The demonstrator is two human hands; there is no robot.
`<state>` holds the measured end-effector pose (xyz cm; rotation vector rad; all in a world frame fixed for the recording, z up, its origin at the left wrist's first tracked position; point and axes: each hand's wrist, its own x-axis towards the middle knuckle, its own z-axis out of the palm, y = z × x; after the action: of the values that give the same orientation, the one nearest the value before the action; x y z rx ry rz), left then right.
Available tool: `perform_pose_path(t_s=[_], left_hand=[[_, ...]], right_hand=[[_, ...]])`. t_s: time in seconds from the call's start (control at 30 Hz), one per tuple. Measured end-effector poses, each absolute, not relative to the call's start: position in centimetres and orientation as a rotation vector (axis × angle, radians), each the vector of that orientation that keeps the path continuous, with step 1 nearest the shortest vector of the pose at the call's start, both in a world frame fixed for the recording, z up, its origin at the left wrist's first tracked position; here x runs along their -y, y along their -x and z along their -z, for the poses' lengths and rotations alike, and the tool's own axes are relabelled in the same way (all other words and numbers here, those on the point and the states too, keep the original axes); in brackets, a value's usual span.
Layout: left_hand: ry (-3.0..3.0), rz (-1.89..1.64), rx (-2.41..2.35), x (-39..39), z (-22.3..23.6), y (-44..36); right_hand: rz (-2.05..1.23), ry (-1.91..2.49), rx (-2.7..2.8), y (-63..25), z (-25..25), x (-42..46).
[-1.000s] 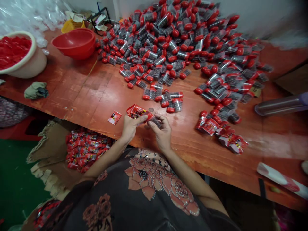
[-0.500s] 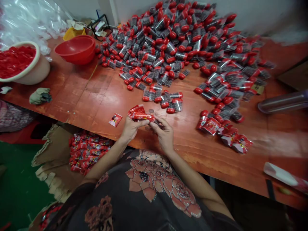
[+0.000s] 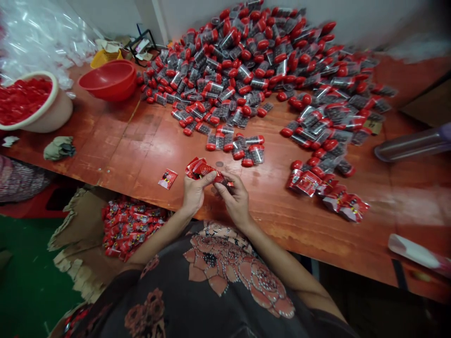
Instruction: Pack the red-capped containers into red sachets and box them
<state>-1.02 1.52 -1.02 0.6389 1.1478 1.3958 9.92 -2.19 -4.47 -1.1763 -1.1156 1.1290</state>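
Far side: a large heap of clear tubes with red caps and dark contents covers the far part of the orange-red wooden table.
Far left: a red plastic bowl sits on the table beside a cream basin full of red caps. A yellow basket and a mass of clear plastic bags lie beyond them.
Near left: a crumpled grey-green rag lies on the table. Below the table edge, a torn cardboard box holds a pile of filled packets.
Right: a loose pile of red packets lies on the table, and a long clear cylinder lies beyond it.
In the way: nothing covers the hands. A short row of tubes stands just beyond them.
Packet: the red foil packet is crumpled and glossy, and sits just above the near table edge. A single flat packet lies to its left.
Left hand: fingers and thumb closed on the packet, a narrow pinch.
Right hand: narrow pinch on a red-capped tube, mostly hidden by the fingers, right against the packet.
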Motion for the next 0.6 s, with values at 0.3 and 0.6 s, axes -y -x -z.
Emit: perform_pose_path(t_s=[0.3, 0.6], left_hand=[[-0.649, -1.38, -1.148, -1.7, 1.1, 0.6], [-0.699, -1.288, -1.162, -1.8, 1.1, 0.7]], right_hand=[[-1.208, 1.143, 1.007, -9.5, 4.2, 2.2], [-1.097, 1.171, 1.06, -9.6, 5.2, 2.5]])
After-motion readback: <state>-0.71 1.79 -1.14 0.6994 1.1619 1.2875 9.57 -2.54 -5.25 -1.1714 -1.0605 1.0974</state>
